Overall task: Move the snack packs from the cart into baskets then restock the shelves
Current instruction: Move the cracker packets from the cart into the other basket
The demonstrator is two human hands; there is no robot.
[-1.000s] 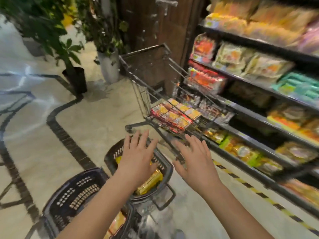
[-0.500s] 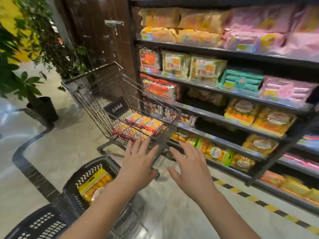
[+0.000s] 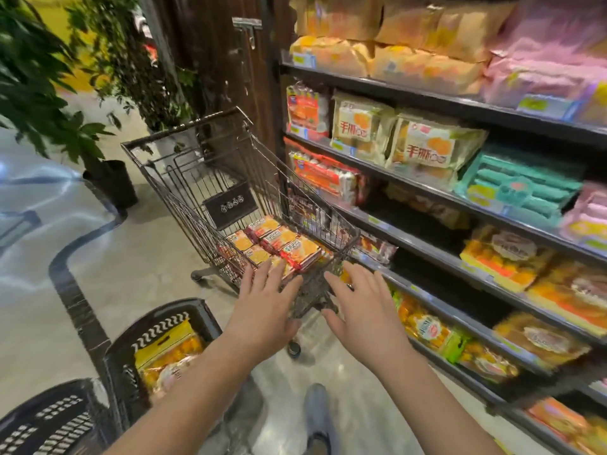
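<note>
A wire shopping cart stands beside the shelves, with several red-and-orange snack packs lying flat in its bottom. My left hand and my right hand reach forward with fingers spread, hovering at the cart's near end. Neither hand holds anything. A black basket on the floor at lower left holds yellow and orange snack bags. A second black basket sits nearer, at the bottom left corner; its inside is hidden.
Shelves on the right are stocked with bagged breads, cakes and biscuits on several levels. Potted plants stand at the left behind the cart. A dark wooden door is behind the cart. My shoe shows on the glossy floor.
The view has tilted up and turned towards the shelves. The cart now sits farther ahead and both open hands have stretched forward to its near end.
</note>
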